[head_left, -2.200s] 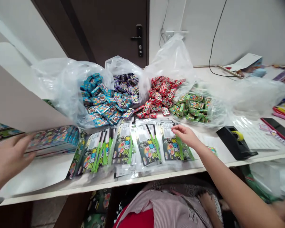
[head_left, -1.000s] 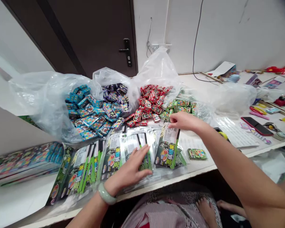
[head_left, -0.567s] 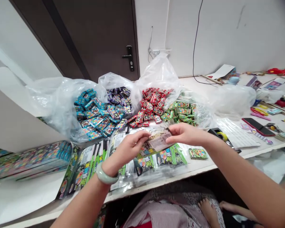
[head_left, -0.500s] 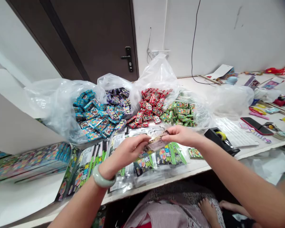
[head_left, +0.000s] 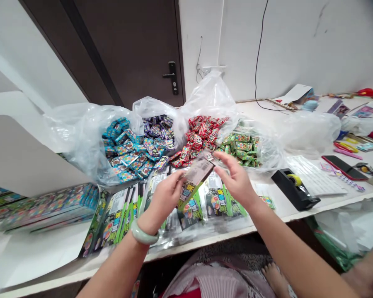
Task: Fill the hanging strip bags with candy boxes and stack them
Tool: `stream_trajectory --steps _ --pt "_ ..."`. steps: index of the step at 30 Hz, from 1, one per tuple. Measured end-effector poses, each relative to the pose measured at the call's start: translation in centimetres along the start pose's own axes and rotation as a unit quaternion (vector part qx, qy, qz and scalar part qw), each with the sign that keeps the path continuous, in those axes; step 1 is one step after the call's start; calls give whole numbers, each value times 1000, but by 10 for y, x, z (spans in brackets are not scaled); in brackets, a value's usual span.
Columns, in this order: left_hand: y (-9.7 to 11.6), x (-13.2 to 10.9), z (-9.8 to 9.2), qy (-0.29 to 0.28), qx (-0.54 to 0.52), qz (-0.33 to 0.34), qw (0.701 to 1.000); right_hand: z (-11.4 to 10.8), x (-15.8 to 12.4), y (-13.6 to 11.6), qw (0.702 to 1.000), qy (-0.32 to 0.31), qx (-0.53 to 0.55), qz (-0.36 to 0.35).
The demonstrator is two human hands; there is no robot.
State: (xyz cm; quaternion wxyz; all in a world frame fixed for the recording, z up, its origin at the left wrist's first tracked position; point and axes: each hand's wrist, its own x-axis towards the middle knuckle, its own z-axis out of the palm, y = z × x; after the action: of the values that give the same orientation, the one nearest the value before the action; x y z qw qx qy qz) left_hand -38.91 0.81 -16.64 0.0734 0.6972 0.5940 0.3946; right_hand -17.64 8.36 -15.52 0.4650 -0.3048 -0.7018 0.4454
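Holding a printed packet tilted above the surface, in front of you. Your left grip is closed on its lower left edge, thumb on top. Your right grip is at the upper end, forefinger and thumb by the clear plastic; can't tell if they're pinched tight or just touching. Green bracelet on your left wrist.

Under and around your hands: more packets, laid flat and overlapping, some partly hidden. To their left, fanned packets next to an opened carton with stacked packs inside.

Behind, left to right: blue boxes, purple boxes, red boxes, green boxes, heaped at or spilling from clear plastic bags. Blue and purple mix a bit at the front.

Right of your right forearm: black tape dispenser with a yellow roll, paper sheets just beyond, then a phone. One small green pack lies by your right wrist, partly covered.
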Motion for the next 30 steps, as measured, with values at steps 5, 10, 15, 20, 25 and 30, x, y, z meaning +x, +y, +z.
stream_trajectory --steps 5,10,15,20,25,30 --pt "14 0 3 27 -229 -135 964 24 -21 15 973 -109 178 99" --pt "15 -1 18 -50 -505 -275 817 30 -21 26 965 -54 196 165" --pt "0 -39 28 -88 -481 -301 819 18 -27 34 956 -30 201 211" --pt "-10 -69 29 -116 -534 -345 763 25 -45 38 946 -90 185 252" --pt "-4 -50 26 11 -522 -342 782 31 -62 39 925 -171 177 288" --pt "2 -65 38 -30 -510 -307 803 11 -75 34 936 -118 189 271"
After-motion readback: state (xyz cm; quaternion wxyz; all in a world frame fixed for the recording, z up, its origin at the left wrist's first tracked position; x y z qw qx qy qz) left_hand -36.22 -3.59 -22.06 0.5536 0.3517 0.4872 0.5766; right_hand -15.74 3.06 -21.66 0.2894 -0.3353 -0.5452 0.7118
